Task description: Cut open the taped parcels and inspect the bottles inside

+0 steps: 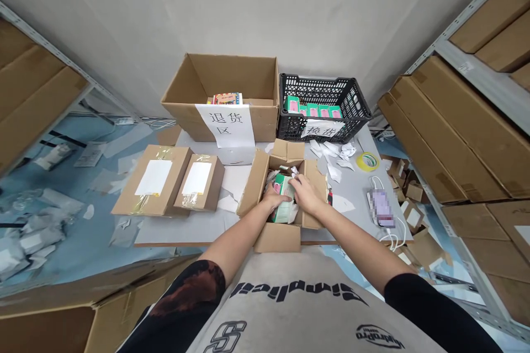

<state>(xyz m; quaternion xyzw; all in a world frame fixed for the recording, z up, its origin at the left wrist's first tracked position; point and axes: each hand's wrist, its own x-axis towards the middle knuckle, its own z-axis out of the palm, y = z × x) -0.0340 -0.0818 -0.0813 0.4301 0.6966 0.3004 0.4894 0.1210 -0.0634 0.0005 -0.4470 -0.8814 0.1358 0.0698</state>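
Observation:
Both my hands are inside a small open cardboard box (276,236) at the near edge of the table. My left hand (272,198) grips a green and white product box (284,210) from the left side. My right hand (304,193) rests on top of it with fingers curled over its upper end, among crumpled white packing paper (295,171). The box's flaps stand open around my hands.
Two sealed parcels (154,179) (199,182) lie left. Behind stand a large open carton with a paper sign (226,124) and a black crate (323,106) of pink-green boxes. Paper scraps (333,154), a tape roll (367,161) and a phone (381,207) lie right. Shelves with cartons flank both sides.

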